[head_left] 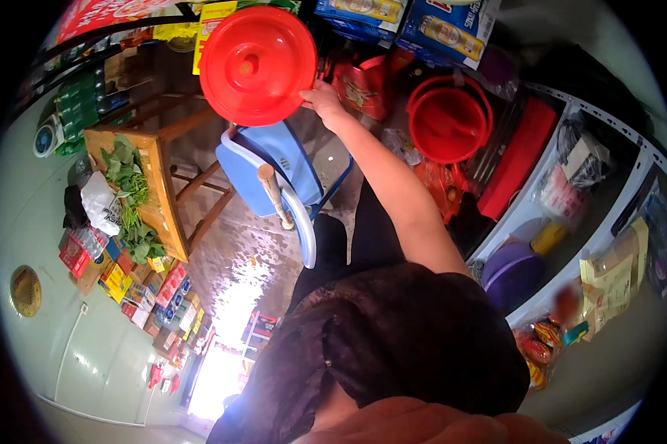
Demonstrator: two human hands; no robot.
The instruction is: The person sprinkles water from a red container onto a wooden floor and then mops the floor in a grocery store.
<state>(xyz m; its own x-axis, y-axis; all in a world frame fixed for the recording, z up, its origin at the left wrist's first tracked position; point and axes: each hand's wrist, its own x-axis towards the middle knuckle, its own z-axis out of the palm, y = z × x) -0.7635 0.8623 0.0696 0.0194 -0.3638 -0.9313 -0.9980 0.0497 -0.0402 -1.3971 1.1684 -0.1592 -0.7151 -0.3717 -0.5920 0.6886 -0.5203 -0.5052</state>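
A round red plastic lid (270,92), with a small raised knob at its middle, is held up at the top of the view, left of centre. My right hand (323,103) is shut on its right rim, the thumb over the edge and the other fingers partly hidden. Just below the lid stands a blue chair (245,177) with a pale curved frame and a wooden stick (270,192) against it. To the right of my hand are a red patterned bag or container (362,89) and a red bucket (459,122). My left hand is not in view.
On the left, leafy greens (135,189) lie on a wooden table (167,211). Stacked boxes (133,285) line the left wall. A metal shelf (548,196) on the right holds a purple basin (513,275) and bagged goods. Blue cartons (452,29) stand at the top; the floor (226,274) looks wet.
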